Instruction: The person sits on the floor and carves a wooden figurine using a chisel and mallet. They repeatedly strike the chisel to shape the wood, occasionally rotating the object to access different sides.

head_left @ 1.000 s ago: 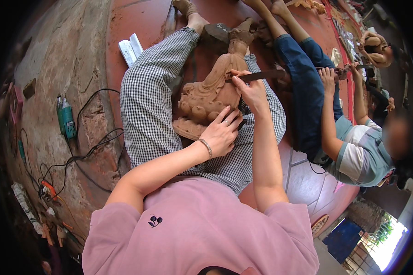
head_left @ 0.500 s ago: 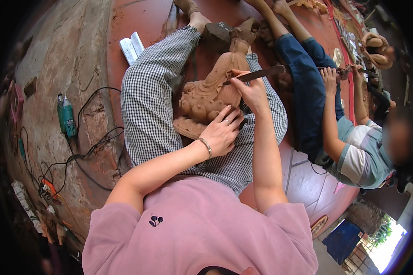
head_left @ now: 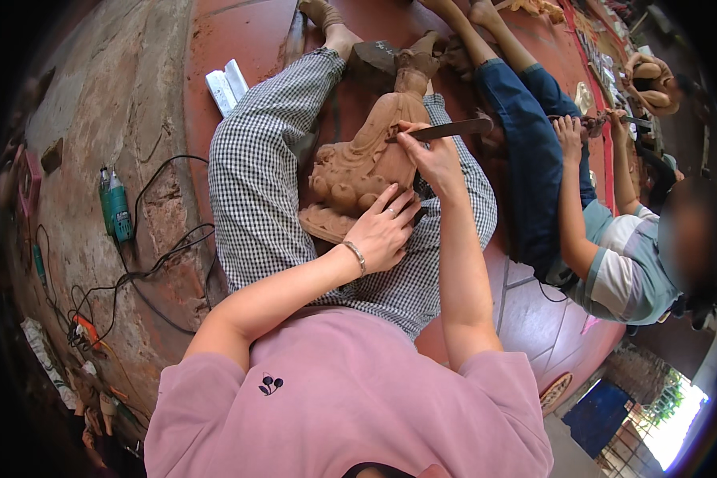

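A reddish-brown carved figure (head_left: pixel 357 174), seemingly of wood, leans across my lap with robe folds and rounded lumps on its surface. My left hand (head_left: pixel 384 229) grips its lower side, fingers laid over the carving and thumb out of sight. Pinched in my right hand (head_left: pixel 432 163) is a carving knife (head_left: pixel 456 129), long, flat and dark with a rounded back end. Its tip touches the robe on the figure's upper part. Checked trousers (head_left: pixel 267 171) cover my legs on either side of the figure.
A dark block (head_left: pixel 372 64) stands beyond the figure. To the left, a green power tool (head_left: pixel 119 209) lies among black cords (head_left: pixel 155 261). A white folded piece (head_left: pixel 227 86) rests beside my knee. On the right, a co-worker in blue trousers (head_left: pixel 526 159) handles another carving.
My right hand and the knife have shifted very slightly left, the tip still on the figure. My left hand stays in nearly the same place.
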`<control>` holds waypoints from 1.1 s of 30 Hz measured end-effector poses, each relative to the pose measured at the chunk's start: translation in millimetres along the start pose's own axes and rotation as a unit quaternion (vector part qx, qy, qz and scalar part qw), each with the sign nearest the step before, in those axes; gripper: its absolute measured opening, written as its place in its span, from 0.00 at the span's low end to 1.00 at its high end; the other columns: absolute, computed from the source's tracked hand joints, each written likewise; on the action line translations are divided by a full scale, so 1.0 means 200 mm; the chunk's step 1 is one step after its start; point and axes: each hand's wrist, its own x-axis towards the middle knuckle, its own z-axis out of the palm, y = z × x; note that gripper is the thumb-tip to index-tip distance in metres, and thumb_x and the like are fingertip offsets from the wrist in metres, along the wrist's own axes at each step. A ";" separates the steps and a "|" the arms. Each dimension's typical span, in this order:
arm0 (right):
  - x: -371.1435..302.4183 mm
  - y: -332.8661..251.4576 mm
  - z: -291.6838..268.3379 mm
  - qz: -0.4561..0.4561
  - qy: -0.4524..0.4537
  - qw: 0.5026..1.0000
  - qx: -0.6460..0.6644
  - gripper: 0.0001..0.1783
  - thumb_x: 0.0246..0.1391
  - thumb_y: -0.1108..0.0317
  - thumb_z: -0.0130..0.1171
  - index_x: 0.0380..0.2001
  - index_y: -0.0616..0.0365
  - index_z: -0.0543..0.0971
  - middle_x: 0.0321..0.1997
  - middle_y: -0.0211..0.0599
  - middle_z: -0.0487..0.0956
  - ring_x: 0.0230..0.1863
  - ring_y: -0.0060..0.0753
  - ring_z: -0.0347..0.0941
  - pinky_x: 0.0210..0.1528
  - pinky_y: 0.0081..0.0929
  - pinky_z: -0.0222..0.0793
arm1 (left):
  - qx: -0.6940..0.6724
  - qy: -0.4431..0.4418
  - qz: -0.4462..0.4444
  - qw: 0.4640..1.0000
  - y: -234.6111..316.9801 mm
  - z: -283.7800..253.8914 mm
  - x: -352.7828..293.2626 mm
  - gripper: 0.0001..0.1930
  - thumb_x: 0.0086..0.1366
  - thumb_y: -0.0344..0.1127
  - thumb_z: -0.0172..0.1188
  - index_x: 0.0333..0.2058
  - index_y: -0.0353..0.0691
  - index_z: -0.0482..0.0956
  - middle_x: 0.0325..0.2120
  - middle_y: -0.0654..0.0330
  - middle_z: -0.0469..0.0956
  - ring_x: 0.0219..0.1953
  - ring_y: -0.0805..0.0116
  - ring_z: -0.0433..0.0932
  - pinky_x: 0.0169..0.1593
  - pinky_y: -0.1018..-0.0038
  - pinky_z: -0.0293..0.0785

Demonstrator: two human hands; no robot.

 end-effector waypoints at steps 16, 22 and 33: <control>0.05 0.09 -0.03 -0.017 -0.023 0.997 0.072 0.10 0.52 0.73 0.71 0.37 0.67 0.84 0.39 0.38 0.87 0.37 0.23 0.80 0.39 0.23 0.75 | -0.006 -0.004 0.001 1.000 0.00 -0.03 0.00 0.23 0.55 0.50 0.66 0.44 0.39 0.84 0.66 0.56 0.66 0.73 0.57 0.54 0.77 0.52 0.39; 0.01 0.10 -0.02 -0.066 -0.028 0.997 0.018 0.10 0.55 0.75 0.68 0.41 0.66 0.84 0.42 0.37 0.86 0.41 0.23 0.78 0.44 0.21 0.74 | -0.008 -0.010 0.000 1.000 0.00 -0.03 0.00 0.23 0.55 0.50 0.66 0.44 0.40 0.84 0.66 0.57 0.66 0.73 0.57 0.53 0.77 0.52 0.38; 0.02 0.13 0.00 -0.097 -0.002 0.995 0.003 0.11 0.54 0.71 0.70 0.39 0.64 0.84 0.39 0.41 0.87 0.37 0.27 0.82 0.40 0.23 0.76 | -0.006 0.001 -0.001 1.000 0.00 -0.01 0.00 0.24 0.56 0.50 0.66 0.47 0.39 0.83 0.66 0.57 0.66 0.73 0.57 0.53 0.77 0.52 0.38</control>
